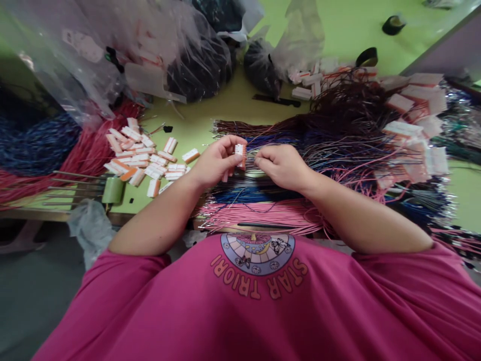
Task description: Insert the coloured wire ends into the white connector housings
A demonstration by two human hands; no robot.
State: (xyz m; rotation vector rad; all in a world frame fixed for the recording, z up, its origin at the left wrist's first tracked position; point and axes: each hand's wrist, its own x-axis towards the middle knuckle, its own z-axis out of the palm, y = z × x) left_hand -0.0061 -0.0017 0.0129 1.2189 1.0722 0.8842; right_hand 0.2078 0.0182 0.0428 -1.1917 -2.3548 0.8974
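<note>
My left hand [216,161] pinches a small white and orange connector housing [241,155], held upright between thumb and fingers. Just to its right, my right hand [284,166] is closed in a pinch with the fingertips pointing at the housing; what sits between them is too small to make out. Beneath both hands lie bundles of cut wires with metal tips at their left ends: brown wires [240,129] at the back, blue wires [235,194] nearer, pink wires [259,213] closest to me. A loose pile of similar connector housings [139,159] lies left of my left hand.
A green block with metal rods [113,190] stands at the front left edge. Red wires [92,143] lie farther left. Plastic bags [203,65] with dark contents fill the back. Wired white connectors [406,130] heap up on the right. A black tape roll [393,25] lies at the back.
</note>
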